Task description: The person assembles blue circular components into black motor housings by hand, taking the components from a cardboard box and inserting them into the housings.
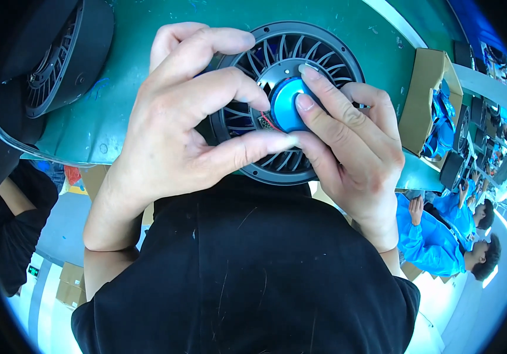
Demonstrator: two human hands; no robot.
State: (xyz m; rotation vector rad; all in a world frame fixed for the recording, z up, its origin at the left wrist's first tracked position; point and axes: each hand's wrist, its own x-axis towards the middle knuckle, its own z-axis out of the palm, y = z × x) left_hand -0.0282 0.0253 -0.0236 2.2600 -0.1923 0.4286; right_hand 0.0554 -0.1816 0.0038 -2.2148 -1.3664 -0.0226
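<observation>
A black round fan-like housing [252, 172] with curved radial ribs lies on the green table in front of me. Over its hub is a shiny blue round cap [289, 105], tilted, with thin red wires [268, 121] at its left edge. My right hand [356, 138] grips the cap, two fingertips on its top and the thumb at its lower edge. My left hand [183, 112] holds the cap's left and lower rim between thumb and index finger, beside the wires; its other fingers are curled loosely above the housing. The cap's underside is hidden.
At the left stand large black housings [91, 53], one showing ribs. A cardboard box [414, 103] with blue parts [441, 127] sits at the table's right. Co-workers in blue [436, 242] are at the right, and a person's dark sleeve [26, 206] is at the left.
</observation>
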